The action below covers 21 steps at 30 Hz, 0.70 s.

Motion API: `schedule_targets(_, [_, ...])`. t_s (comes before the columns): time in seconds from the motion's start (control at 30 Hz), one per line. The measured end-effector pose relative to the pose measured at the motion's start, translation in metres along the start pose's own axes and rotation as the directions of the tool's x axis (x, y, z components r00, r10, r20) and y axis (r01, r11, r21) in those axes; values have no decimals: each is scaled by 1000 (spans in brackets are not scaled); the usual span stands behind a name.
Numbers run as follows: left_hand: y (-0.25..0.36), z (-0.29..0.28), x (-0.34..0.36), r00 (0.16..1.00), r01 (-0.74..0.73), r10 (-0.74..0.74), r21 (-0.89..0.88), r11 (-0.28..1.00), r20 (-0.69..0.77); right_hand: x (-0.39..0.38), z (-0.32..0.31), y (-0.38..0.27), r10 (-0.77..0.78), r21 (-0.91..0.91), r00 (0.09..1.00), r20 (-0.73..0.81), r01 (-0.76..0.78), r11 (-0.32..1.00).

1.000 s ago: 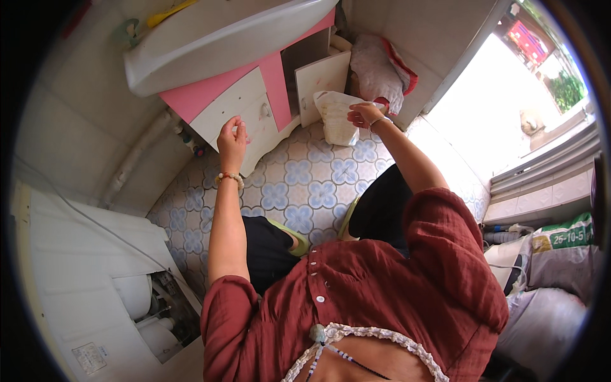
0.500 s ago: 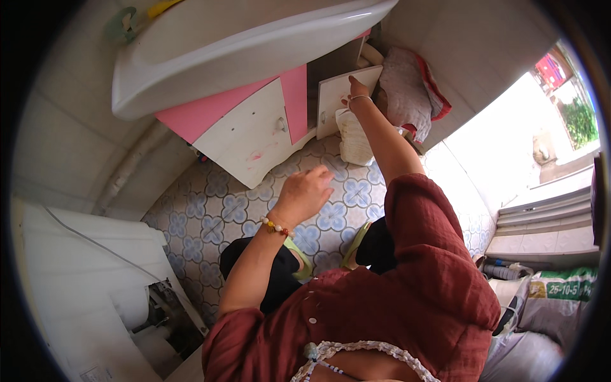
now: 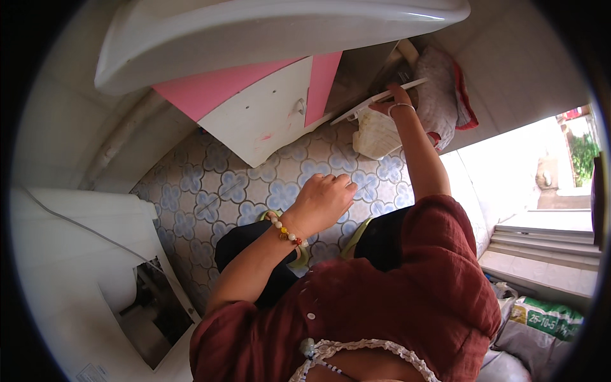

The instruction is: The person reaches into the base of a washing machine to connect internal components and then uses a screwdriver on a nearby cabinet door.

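My right hand (image 3: 396, 105) is at the top edge of a white cabinet door (image 3: 356, 113) that stands swung out under the sink. Its thumb lies on the near side and its fingers reach over the edge. Below that hand, against the door, a whitish plastic container (image 3: 377, 137) stands on the floor. My left hand (image 3: 323, 202) hangs over the tiles in front of the cabinet, its fingers loosely bent with nothing seen in them. To the left, a second white cabinet door (image 3: 258, 111) with a metal handle is closed, between pink panels (image 3: 324, 86).
A white sink (image 3: 273, 32) overhangs the cabinet. A grey cloth with red trim (image 3: 439, 92) hangs at the right wall. A white machine (image 3: 76, 254) with an opening in its side stands at left. Filled bags (image 3: 538, 328) lie at lower right.
The right-hand cabinet door has swung further outward and now shows nearly edge-on. My right hand moved from its face to its top edge. My left hand remains over the floor, fingers more bent.
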State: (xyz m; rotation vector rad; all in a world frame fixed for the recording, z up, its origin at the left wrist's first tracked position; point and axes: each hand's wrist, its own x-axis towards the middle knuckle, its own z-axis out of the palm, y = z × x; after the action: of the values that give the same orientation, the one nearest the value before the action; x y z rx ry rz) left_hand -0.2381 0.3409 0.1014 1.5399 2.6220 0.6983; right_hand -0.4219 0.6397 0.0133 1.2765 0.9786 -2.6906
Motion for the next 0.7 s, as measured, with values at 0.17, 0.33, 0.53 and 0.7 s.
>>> schedule_targets(0.17, [4,10,4,998,-54,54,-5,999,-19,1,-28,-7,31,-63,998,61,-27,998])
schedule_targets(0.33, [3,18,9,999,-42,42,16,999,-34,-26,-18,-31,-11,-63,999,49,14,998])
schedule_targets(0.53, [3,19,13,999,-34,33,40,999,15,-84,-5,-45,-98,-71,992,79,103,992])
schedule_targets(0.7, [1,25,14,999,-42,42,74,996,6,-91,-22,-46,-40,-75,978,203,56,996])
